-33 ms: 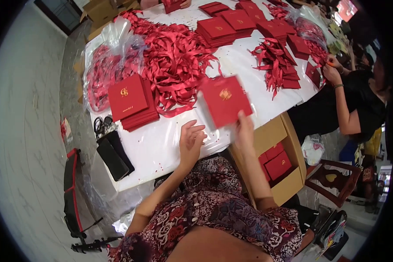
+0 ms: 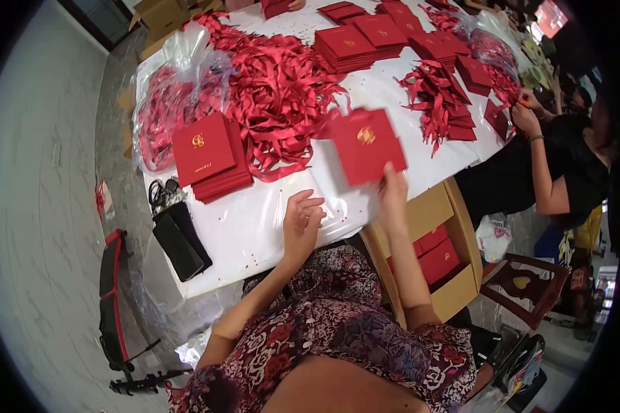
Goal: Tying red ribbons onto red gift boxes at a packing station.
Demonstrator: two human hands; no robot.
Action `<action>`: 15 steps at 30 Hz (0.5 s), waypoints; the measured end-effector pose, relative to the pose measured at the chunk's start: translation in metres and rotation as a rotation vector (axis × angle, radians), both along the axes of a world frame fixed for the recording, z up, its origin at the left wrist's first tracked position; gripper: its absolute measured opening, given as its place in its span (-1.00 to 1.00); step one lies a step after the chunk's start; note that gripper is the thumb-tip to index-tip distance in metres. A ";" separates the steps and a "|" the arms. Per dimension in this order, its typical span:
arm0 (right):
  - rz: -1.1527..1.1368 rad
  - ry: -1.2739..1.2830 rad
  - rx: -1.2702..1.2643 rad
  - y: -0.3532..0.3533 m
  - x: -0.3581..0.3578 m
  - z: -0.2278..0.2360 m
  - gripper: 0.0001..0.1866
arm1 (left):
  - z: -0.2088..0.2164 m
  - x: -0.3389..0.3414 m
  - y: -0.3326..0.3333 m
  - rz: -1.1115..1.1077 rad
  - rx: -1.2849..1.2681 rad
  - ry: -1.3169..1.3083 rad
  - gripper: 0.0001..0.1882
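My right hand pinches a flat red square packet by its near edge and holds it over the white-covered table. A gold emblem marks the packet's face, and a red ribbon lies by its far left corner; whether it is attached I cannot tell. My left hand hovers at the table's front edge with loosely bent fingers apart and nothing in them. Left of it sits a stack of similar red packets. Behind, a large tangled heap of red ribbons spreads over the table.
An open cardboard box with red packets stands by my right arm. More packet stacks and a ribbon bunch lie farther back. A black phone rests at the left edge, near a plastic bag. A co-worker works at right.
My right hand has moved the packet slightly away from me and to the right. My left hand has stayed nearly still.
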State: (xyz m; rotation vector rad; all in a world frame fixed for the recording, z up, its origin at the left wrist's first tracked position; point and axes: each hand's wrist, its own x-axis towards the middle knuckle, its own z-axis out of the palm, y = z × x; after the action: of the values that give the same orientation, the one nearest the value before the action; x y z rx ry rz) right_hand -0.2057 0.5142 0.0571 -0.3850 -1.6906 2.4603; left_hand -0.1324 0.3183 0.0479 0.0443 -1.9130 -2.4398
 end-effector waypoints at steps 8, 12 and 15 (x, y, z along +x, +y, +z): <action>-0.125 0.024 0.068 0.079 -0.155 -0.078 -0.81 | -0.027 0.043 -0.028 0.006 -0.168 -0.180 -0.78; -0.180 -0.027 0.165 0.076 -0.147 -0.091 -0.81 | -0.032 0.056 -0.050 0.161 -0.260 -0.143 -0.83; -0.661 0.024 0.904 0.067 -0.114 -0.093 -0.77 | -0.032 0.045 -0.081 0.273 -0.465 -0.087 -0.85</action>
State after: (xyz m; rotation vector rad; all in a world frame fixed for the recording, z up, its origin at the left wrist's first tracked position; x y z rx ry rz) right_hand -0.3201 0.5811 -0.0358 -0.6310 -2.0087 1.1055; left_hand -0.0872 0.2370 0.0159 0.3711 -2.2834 -1.8080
